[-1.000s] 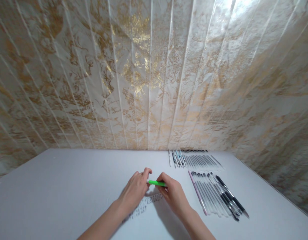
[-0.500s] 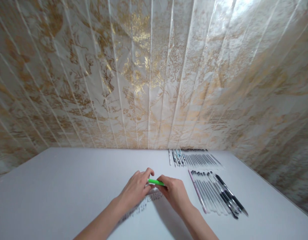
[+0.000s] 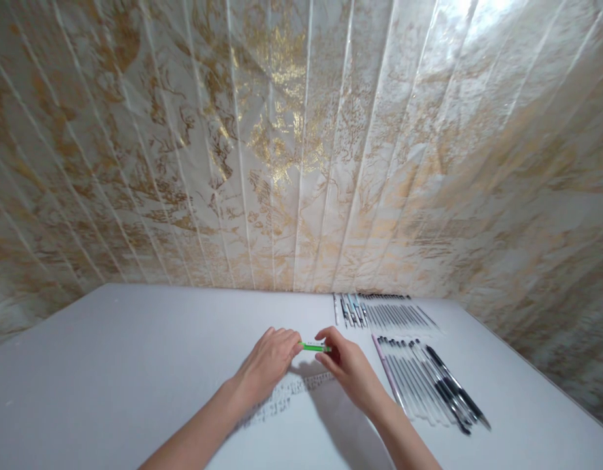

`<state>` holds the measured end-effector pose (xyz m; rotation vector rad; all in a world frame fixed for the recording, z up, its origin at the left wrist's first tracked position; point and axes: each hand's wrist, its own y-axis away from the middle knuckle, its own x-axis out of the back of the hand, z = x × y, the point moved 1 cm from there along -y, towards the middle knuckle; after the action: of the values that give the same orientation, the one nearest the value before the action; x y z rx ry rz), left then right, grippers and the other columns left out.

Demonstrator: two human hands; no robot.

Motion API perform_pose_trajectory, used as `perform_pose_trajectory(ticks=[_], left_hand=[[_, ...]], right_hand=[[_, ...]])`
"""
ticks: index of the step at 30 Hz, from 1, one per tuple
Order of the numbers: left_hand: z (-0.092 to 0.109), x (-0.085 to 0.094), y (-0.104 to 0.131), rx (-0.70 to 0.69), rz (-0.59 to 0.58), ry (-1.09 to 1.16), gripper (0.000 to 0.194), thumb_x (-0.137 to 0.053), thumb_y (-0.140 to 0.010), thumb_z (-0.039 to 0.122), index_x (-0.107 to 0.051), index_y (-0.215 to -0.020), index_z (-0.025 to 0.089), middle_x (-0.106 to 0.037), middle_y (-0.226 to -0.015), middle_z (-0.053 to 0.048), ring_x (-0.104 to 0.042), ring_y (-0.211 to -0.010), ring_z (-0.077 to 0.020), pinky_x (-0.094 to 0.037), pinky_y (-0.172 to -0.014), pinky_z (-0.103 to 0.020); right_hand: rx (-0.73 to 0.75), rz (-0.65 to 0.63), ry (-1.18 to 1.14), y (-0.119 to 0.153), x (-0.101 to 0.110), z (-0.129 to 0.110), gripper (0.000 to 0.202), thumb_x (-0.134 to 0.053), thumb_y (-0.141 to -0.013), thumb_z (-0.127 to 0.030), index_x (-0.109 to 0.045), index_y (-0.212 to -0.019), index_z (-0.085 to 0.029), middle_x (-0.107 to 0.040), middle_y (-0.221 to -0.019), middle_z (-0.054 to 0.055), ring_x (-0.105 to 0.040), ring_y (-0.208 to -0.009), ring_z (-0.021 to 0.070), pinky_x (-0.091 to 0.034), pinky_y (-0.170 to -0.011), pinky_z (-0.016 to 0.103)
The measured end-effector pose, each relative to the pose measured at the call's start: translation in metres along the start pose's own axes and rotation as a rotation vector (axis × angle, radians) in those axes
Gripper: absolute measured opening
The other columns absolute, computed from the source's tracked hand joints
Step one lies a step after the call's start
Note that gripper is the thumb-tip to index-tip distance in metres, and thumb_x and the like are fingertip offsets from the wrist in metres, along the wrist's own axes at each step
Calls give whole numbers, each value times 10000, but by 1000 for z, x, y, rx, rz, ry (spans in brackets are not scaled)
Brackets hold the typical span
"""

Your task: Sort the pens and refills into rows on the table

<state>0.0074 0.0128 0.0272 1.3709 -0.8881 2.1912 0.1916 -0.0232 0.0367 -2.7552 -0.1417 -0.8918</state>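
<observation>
A slim green and white pen (image 3: 315,346) is held level above the table, bridging the space between my two hands. My left hand (image 3: 268,359) is closed around its left end, with the fingers curled over it. At the other end, my right hand (image 3: 347,365) has the pen's tip among its fingers, the thumb and forefinger bowed apart around it. The pen's two ends are hidden in the hands. Below them lies a white sheet of paper (image 3: 286,440) with rows of dark handwriting, partly covered by my arms and their shadow.
Right of my hands, a row of clear and black pens (image 3: 419,382) lies on the white table (image 3: 110,378), a pink pen (image 3: 385,365) at its left edge. Another row of thin pens (image 3: 394,314) sits behind, against a gold-patterned curtain (image 3: 281,150).
My left hand has closed over the pen's left end, where its fingers were raised before. My right hand's thumb and forefinger have loosened and spread. The view has shifted slightly.
</observation>
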Motion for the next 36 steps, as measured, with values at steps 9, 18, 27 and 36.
perform_pose_trajectory(ticks=[9,18,27,36], left_hand=[[0,5,1,32,49,18,132,-502,-954,340,-508,-964,208,-641,-904,-2,-559,-813,-201,-358,-732,-313],[-3,-1,0,-54,11,53,291,-296,-1021,323,-563,-995,211,-660,-930,-20,-588,-835,-184,-370,-754,-309],[3,2,-2,-33,70,-32,184,-390,-999,319,-523,-928,213,-636,-880,-5,-561,-786,-187,-352,-722,-313],[9,2,2,19,87,100,178,-423,-980,294,-500,-1117,208,-650,-964,-29,-573,-871,-197,-402,-795,-335]], right_hand=[[-87,-34,225,2,-1,-6,576,-233,-983,-498,-608,-658,-205,-517,-505,-9,-499,-489,141,-312,-545,231],[59,46,221,2,0,-10,151,-489,-917,-336,-579,-936,-216,-654,-735,7,-566,-618,151,-356,-588,219],[-63,19,302,3,0,-9,436,-326,-978,-454,-647,-816,-207,-636,-611,14,-563,-546,151,-330,-570,235],[-68,74,214,3,-4,-6,314,-368,-956,-405,-585,-825,-218,-559,-556,-23,-507,-502,148,-306,-530,231]])
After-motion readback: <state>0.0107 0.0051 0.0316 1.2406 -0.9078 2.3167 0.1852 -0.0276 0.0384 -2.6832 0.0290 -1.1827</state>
